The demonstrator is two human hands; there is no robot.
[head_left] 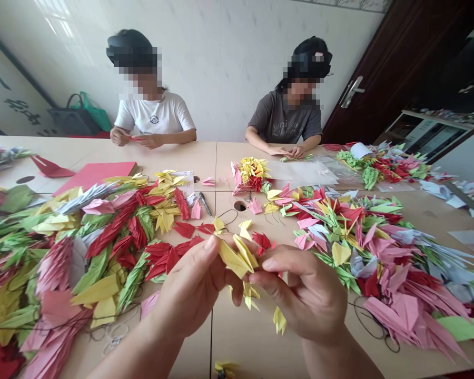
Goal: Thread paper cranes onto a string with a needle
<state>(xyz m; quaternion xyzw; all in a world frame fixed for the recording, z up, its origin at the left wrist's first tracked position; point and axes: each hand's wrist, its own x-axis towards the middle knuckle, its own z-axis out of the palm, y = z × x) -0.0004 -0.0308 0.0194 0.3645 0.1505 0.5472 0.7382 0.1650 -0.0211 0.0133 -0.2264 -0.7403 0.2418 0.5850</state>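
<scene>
My left hand (191,287) and my right hand (302,295) meet above the table's near edge, both pinched on a yellow paper crane (237,256). More yellow folded cranes (260,302) dangle below my fingers, apparently on a string. A dark thread (369,321) runs over the table to the right of my right hand.
Heaps of stacked paper cranes lie left (75,252) and right (379,247) on the beige table (256,337). A pen (204,203) and red paper sheets (97,173) lie further back. Two people sit opposite, one in a white shirt (154,116), one in grey (286,121), folding paper.
</scene>
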